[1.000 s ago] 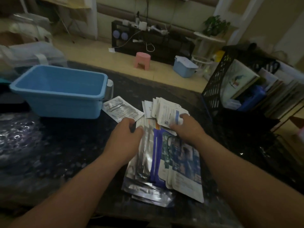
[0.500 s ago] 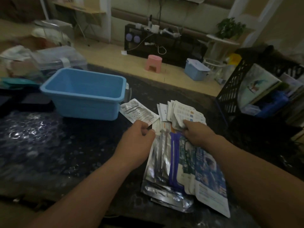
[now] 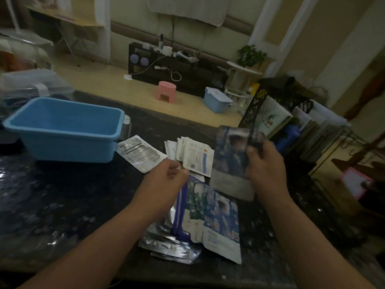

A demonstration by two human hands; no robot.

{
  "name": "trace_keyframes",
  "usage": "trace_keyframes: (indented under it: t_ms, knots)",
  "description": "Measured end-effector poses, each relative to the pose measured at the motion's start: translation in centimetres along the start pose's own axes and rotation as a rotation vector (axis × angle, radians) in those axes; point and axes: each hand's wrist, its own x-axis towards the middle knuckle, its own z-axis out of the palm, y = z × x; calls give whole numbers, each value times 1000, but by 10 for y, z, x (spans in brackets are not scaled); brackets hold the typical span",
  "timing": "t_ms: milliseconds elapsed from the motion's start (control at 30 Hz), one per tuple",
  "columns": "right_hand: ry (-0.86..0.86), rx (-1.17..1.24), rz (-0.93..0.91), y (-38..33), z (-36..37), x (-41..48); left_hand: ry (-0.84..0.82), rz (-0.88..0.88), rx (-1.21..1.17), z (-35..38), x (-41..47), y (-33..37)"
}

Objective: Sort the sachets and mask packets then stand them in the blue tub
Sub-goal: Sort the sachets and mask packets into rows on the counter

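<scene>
My right hand grips a dark printed mask packet by its upper right edge and holds it upright above the pile. My left hand hovers over the pile with fingers loosely curled, and I see nothing in it. Below lies a fan of mask packets, some blue and white, some silver foil. Small white sachets lie fanned just beyond it. One silver sachet lies apart beside the blue tub. The tub stands at the left with nothing inside.
The dark speckled countertop carries everything. A black lattice basket with books stands at the right. A clear lidded box sits behind the tub. A pink stool and a light blue box stand on the floor beyond.
My right hand has lifted one dark mask packet off the pile and raised it upright. My left hand has come off the pile edge and hovers. The view has shifted.
</scene>
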Motion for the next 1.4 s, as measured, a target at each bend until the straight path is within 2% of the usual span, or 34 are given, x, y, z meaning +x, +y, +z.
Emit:
trace_keyframes:
  t_ms: [133,200,233,333,433,600,667,733,800,867,933,1100,1267,1400]
  knots:
    - [-181,454,370,19,-12,-69,-259,-69,-99,27,-18,7]
    - [-231,559,487,33,-5,-84,-354,-85,-59,41,-23,0]
    - [-253,567,510,39,-4,-86,-351,-86,-38,46,-22,-5]
    - [-316,486,574,51,-3,-85,-268,-110,-25,56,-18,-14]
    - [-442,292,602,61,-4,-85,-224,-129,-58,64,-8,-17]
    - [-193,185,562,83,-16,-68,-59,-98,-67,61,10,-8]
    - [-211,112,614,96,-20,-68,18,-86,-57,55,16,-7]
    - [-316,13,684,106,-17,-74,46,-94,-38,50,18,-8]
    - [-416,-254,635,115,-9,-82,46,-98,-25,46,18,-11]
    - [-449,-543,511,121,-2,-88,49,-100,-25,41,18,-14]
    - [-432,-663,420,122,1,-89,51,-101,-22,36,17,-15]
    - [-291,-666,357,123,7,-90,58,-113,-43,26,14,-13]
    - [-125,-641,116,105,15,-90,95,-111,-105,18,17,-9]
    - [-176,-483,-24,79,37,-46,122,-97,-181,12,21,-3]
